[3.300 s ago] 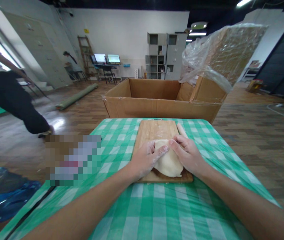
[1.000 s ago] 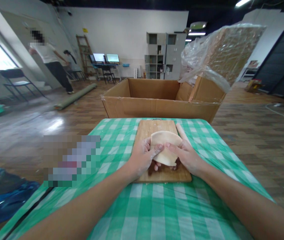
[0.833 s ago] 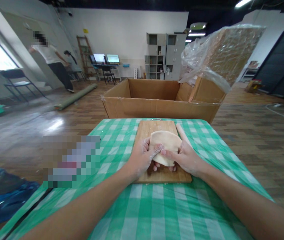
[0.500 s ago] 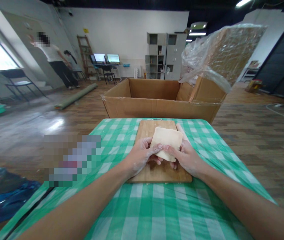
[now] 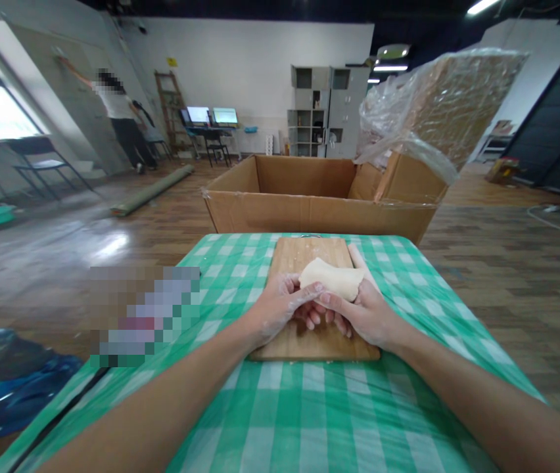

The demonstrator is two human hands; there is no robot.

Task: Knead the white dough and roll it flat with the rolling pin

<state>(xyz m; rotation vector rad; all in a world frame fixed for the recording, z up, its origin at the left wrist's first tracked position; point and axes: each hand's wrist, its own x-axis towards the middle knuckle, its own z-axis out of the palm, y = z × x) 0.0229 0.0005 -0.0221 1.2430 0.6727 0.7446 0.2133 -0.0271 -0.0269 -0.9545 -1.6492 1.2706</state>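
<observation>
A pale sheet of dough [image 5: 333, 278] is held between both hands above a wooden cutting board [image 5: 287, 259]. My left hand [image 5: 282, 305] grips the dough's near left edge, thumb on top and fingers curled beneath. From the right, my right hand [image 5: 366, 312] pinches the near edge the same way, its thumb close to the left thumb. The dough bends over, its far part raised and curved. White flour dusts both hands. Along the board's right side lies a pale rolling pin [image 5: 357, 256], partly hidden by the right hand.
A green and white checked cloth [image 5: 280, 420] covers the table. Beyond its far edge stands a large open cardboard box [image 5: 309, 213] with plastic-wrapped cardboard [image 5: 467, 98]. A blurred-out item [image 5: 152, 315] lies at left. A person [image 5: 119, 118] stands by the left wall.
The dough sheet has gone from flat and squarish to bent, looking shorter and curved. Both hands stay in nearly the same place. In the background, the person has reached an arm up the wall.
</observation>
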